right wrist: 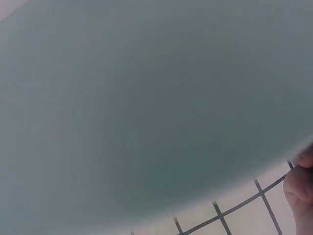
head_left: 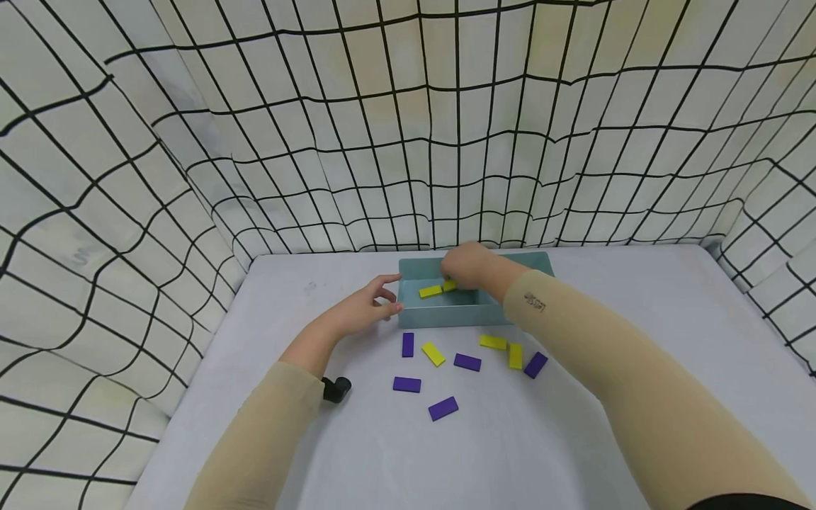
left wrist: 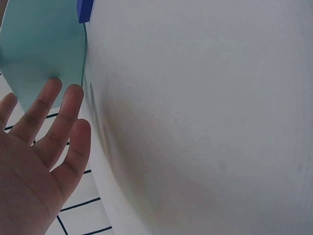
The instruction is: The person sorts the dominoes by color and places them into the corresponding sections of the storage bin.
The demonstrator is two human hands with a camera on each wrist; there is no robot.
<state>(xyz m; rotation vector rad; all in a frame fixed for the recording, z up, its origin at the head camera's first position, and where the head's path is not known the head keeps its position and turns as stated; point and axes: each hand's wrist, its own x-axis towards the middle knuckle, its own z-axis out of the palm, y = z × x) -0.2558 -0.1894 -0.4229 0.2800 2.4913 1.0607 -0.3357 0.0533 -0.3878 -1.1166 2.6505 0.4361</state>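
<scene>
A light teal bin (head_left: 440,316) stands near the far edge of the table. My right hand (head_left: 468,265) reaches down inside it, fingers bent at a small yellow block (head_left: 450,285) that is partly covered by the hand. Another yellow block (head_left: 430,291) lies on the bin floor just left of it. At the bin's left end my left hand (head_left: 366,306) has its fingers spread, fingertips at the bin wall, holding nothing. In the left wrist view the fingers of this hand (left wrist: 44,142) are loosely extended beside the teal wall. The right wrist view is mostly filled by blurred bin wall.
In front of the bin, on the white table (head_left: 484,453), lie several purple blocks (head_left: 406,384) and three yellow blocks (head_left: 433,354). A purple block (head_left: 535,365) lies close to my right forearm. White walls with black netting (head_left: 459,127) enclose the table's back and sides.
</scene>
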